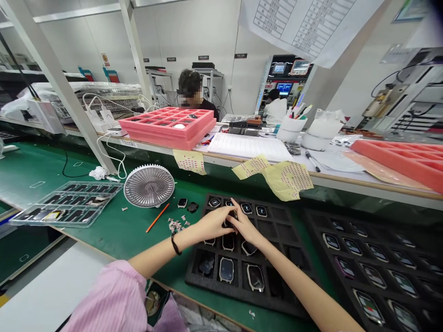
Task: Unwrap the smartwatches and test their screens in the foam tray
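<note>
Over the black foam tray [221, 288], my left hand [216, 222] and my right hand [246, 227] meet, fingers closed together on a small dark smartwatch [235, 215] mostly hidden by them. Strapless smartwatches sit in the tray's pockets around my hands. Just beyond my fingers, a smartwatch with a lit face [246, 208] lies in the back row, with another lit one [261, 211] to its right. Nearer to me are a silver-framed watch [226, 269] and a larger pale-framed watch [255, 277].
Left of the tray, the green bench holds a round fan [149, 186], an orange stick [157, 217], small pinkish pieces [177, 225] and a clear plastic tray [100, 189]. Another foam tray [313, 221] of watches stands at right. A shelf above carries pink foam trays [162, 136]. A person [194, 90] sits beyond.
</note>
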Tool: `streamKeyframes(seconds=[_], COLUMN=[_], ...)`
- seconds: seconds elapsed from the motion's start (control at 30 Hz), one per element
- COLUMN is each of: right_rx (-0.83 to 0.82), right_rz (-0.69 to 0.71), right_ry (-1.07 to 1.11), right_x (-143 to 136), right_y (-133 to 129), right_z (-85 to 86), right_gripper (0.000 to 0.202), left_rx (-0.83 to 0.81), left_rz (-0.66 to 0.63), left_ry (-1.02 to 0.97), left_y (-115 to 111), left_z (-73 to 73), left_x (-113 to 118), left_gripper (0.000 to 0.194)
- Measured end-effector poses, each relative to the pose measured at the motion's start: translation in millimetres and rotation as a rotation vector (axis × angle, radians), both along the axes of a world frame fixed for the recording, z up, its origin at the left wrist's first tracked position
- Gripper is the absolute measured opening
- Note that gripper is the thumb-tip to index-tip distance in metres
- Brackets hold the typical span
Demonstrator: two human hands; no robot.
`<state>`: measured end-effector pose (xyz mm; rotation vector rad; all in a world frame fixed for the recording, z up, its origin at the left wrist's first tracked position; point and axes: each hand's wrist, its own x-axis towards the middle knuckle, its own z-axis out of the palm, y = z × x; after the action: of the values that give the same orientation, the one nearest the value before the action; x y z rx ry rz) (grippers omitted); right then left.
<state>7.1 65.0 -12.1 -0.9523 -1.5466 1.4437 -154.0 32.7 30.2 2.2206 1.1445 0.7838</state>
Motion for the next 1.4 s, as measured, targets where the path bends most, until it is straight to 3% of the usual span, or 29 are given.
streamKeyframes(seconds=[0.1,0.27,0.37,0.5,0.7,0.83,1.03,1.2,1.33,1.4], right_rx=[0.183,0.169,0.088,-0.158,-0.411,-0.479,-0.521,-0.541,-0.561,-0.603], right_rz=[-0.139,-0.178,-0.089,-0.008,0.146,0.236,0.204,0.146,0.073,0.117], right_ry=[-0.121,-0.192,-0.176,0.012,0.291,0.347,0.321,0.253,0.2,0.188], right_x=[5,14,24,34,39,46,43,36,33,32], right_y=[1,3,12,22,21,21,24,27,32,40], right_z=[-5.6,-2.7,-0.2,2.3,10.9,14.8,7.7,7.8,13.1,10.1], right_gripper=[0.067,0.071,0.074,0.077,0.037,0.028,0.028,0.033,0.042,0.046], left_rx=[0.118,0.144,0.138,0.135,0.145,0.116,0.116,0.198,0.293,0.339], left_rz=[0.131,0.179,0.207,0.228,0.115,0.09,0.02,0.043,0.051,0.043], left_ry=[0.053,0.023,-0.021,-0.087,-0.306,-0.388,-0.319,-0.217,-0.14,-0.122], left_y=[7,30,38,41,36,33,36,42,54,64], left_z=[-23.5,-44.2,-46.5,-47.1,-45.3,-44.4,-47.0,-50.3,-66.2,-76.0], left_x=[26,43,42,36,35,35,31,28,22,21], left_gripper=[0.063,0.061,0.054,0.049,0.047,0.051,0.049,0.046,0.047,0.046])
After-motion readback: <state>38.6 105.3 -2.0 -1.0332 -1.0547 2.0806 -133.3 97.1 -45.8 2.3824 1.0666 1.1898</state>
